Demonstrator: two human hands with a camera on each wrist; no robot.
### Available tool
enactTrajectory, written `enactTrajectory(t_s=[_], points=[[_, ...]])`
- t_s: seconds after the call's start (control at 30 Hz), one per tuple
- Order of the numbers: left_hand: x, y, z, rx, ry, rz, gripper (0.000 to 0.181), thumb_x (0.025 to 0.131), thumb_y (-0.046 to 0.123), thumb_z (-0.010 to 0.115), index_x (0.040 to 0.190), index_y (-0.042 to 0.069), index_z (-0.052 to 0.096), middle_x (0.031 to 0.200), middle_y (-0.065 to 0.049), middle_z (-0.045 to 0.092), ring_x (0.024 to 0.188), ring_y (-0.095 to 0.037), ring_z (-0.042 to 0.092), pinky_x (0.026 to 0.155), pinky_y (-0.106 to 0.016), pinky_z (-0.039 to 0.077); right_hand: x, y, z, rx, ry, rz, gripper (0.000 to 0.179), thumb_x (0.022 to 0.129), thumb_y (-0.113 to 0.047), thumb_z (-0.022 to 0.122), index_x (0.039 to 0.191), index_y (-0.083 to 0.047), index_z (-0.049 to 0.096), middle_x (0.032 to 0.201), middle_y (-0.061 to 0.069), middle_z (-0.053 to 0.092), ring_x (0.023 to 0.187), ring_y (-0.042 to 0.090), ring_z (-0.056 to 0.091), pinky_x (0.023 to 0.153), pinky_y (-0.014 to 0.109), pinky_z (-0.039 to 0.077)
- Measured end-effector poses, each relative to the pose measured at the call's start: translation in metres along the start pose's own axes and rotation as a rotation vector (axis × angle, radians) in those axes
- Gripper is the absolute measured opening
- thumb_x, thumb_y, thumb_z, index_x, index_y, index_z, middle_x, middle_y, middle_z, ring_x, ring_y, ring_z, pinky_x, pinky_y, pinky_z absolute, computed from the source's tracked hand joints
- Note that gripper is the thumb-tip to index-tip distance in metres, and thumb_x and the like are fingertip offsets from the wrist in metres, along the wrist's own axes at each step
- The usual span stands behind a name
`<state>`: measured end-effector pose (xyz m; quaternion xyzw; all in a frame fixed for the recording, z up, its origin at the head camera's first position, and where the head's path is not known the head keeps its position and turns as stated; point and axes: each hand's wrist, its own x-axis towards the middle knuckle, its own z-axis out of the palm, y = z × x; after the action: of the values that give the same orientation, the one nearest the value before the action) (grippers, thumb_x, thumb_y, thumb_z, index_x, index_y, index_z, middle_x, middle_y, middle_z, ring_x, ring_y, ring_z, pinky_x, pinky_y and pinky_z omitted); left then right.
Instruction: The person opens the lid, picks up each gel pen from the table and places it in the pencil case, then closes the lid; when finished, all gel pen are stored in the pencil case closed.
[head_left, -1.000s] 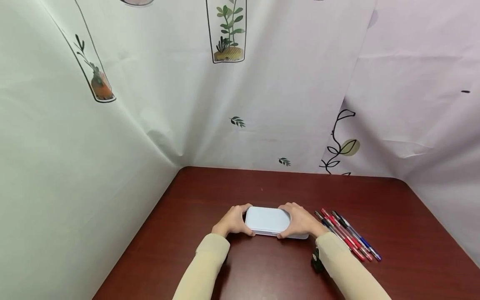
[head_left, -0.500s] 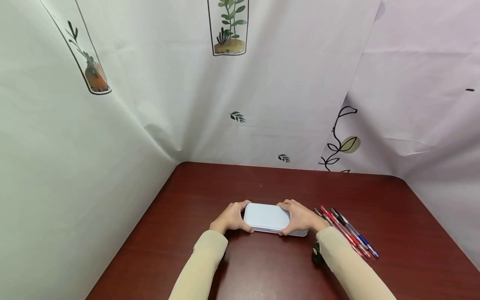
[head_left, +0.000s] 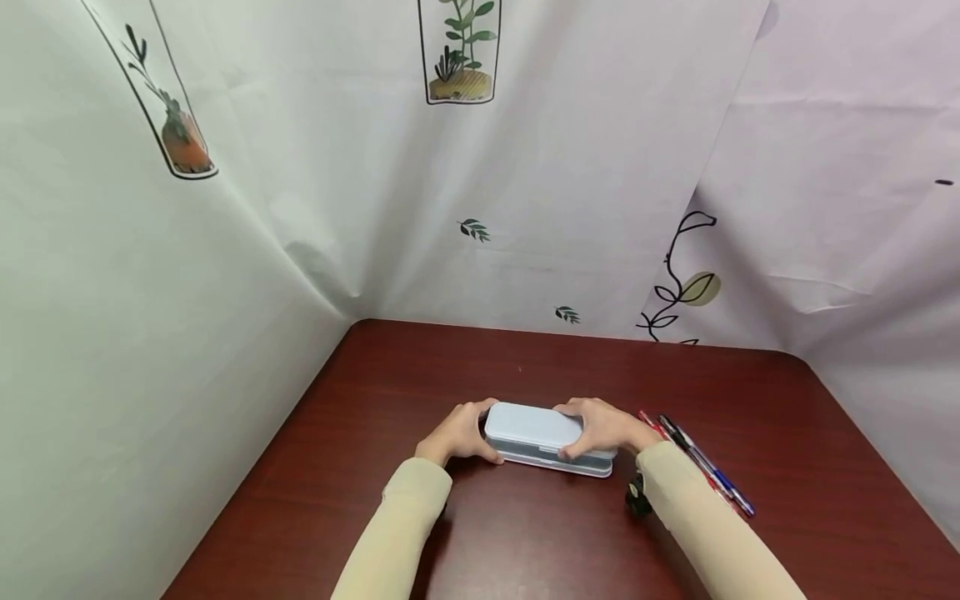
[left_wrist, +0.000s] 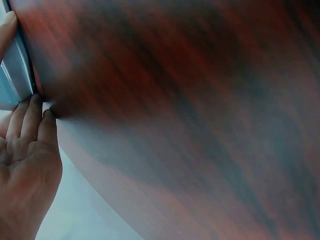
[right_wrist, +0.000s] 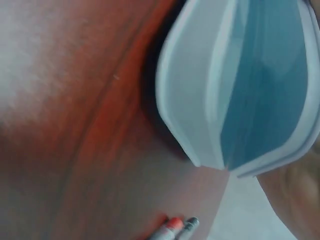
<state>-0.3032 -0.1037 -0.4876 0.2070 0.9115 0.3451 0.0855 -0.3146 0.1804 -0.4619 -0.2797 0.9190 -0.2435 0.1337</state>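
Observation:
A pale blue-white pencil case (head_left: 525, 423) lies across the middle of the table, its lid tilted partly up along the near side. Through the gap at the front, the case's base (head_left: 573, 467) shows below the lid. My left hand (head_left: 459, 433) holds the left end between thumb and fingers; the left wrist view catches the fingers (left_wrist: 31, 120) right at the case's edge. On the right, my right hand (head_left: 602, 427) grips the lid, thumb at the front and fingers at the back. From the right wrist, the bluish inside of the lid (right_wrist: 270, 85) is visible.
Several pens (head_left: 708, 462), red, black and blue, lie side by side right of the case, partly hidden by the right sleeve (head_left: 697, 508). The dark red-brown table (head_left: 420, 367) has a patterned white cloth (head_left: 585, 208) behind it and on its sides.
The lid was down flush with the base; now my right hand has lifted it, and a gap has opened along the front. The left hand has stayed at its end.

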Motion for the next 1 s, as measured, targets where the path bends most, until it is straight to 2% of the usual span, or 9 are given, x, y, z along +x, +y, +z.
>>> enactTrajectory(t_s=[0.13, 0.23, 0.33, 0.47, 0.67, 0.8, 1.0], points=[[-0.001, 0.003, -0.003, -0.035, -0.007, -0.018, 0.086, 0.059, 0.02, 0.095, 0.134, 0.018, 0.055, 0.117, 0.001, 0.067, 0.102, -0.013, 0.059, 0.095, -0.034, 0.047, -0.001, -0.002, -0.01, 0.047, -0.042, 0.045, 0.081, 0.07, -0.042, 0.084, 0.138, -0.009, 0.056, 0.133, 0.012, 0.058, 0.111, 0.022, 0.054, 0.089, 0.042, 0.048], [-0.002, 0.005, -0.003, -0.049, -0.012, -0.038, 0.092, 0.059, 0.02, 0.095, 0.14, 0.013, 0.051, 0.124, -0.003, 0.066, 0.113, -0.016, 0.059, 0.1, -0.036, 0.045, -0.002, 0.001, -0.016, 0.086, -0.065, 0.06, 0.076, 0.075, -0.044, 0.081, 0.139, -0.012, 0.056, 0.137, 0.011, 0.057, 0.118, 0.023, 0.054, 0.092, 0.046, 0.048], [-0.004, 0.005, 0.0, -0.047, -0.016, -0.053, 0.098, 0.06, 0.02, 0.094, 0.144, 0.007, 0.047, 0.133, -0.009, 0.061, 0.123, -0.02, 0.055, 0.104, -0.038, 0.043, -0.005, 0.005, -0.019, 0.142, -0.056, 0.051, 0.069, 0.079, -0.047, 0.077, 0.137, -0.013, 0.059, 0.136, 0.009, 0.059, 0.122, 0.024, 0.054, 0.095, 0.047, 0.049], [-0.006, 0.005, 0.001, -0.048, -0.016, -0.048, 0.098, 0.061, 0.019, 0.094, 0.145, 0.005, 0.045, 0.139, -0.012, 0.057, 0.13, -0.021, 0.051, 0.107, -0.038, 0.042, -0.013, 0.009, -0.023, 0.239, 0.001, 0.028, 0.053, 0.085, -0.045, 0.073, 0.129, -0.017, 0.066, 0.129, 0.007, 0.065, 0.124, 0.026, 0.056, 0.098, 0.05, 0.048], [-0.009, 0.004, 0.002, -0.045, -0.012, -0.045, 0.1, 0.063, 0.021, 0.093, 0.146, 0.0, 0.042, 0.146, -0.015, 0.049, 0.136, -0.023, 0.045, 0.109, -0.04, 0.041, -0.024, 0.018, -0.035, 0.31, 0.135, 0.11, 0.041, 0.087, -0.048, 0.07, 0.117, -0.02, 0.073, 0.121, 0.004, 0.069, 0.115, 0.023, 0.062, 0.095, 0.05, 0.05], [-0.009, 0.003, 0.002, -0.05, -0.007, -0.035, 0.099, 0.064, 0.023, 0.093, 0.146, 0.0, 0.043, 0.145, -0.015, 0.05, 0.135, -0.023, 0.046, 0.108, -0.041, 0.041, -0.032, 0.028, -0.04, 0.38, 0.2, 0.145, 0.044, 0.091, -0.044, 0.066, 0.121, -0.012, 0.071, 0.125, 0.012, 0.066, 0.112, 0.026, 0.063, 0.094, 0.049, 0.051], [-0.009, 0.004, 0.002, -0.031, 0.003, -0.041, 0.098, 0.063, 0.024, 0.093, 0.146, 0.005, 0.045, 0.144, -0.012, 0.052, 0.133, -0.023, 0.049, 0.107, -0.041, 0.042, -0.037, 0.04, -0.036, 0.621, 0.262, 0.173, 0.063, 0.097, -0.043, 0.057, 0.134, 0.007, 0.054, 0.135, 0.027, 0.055, 0.117, 0.035, 0.062, 0.095, 0.046, 0.051]])
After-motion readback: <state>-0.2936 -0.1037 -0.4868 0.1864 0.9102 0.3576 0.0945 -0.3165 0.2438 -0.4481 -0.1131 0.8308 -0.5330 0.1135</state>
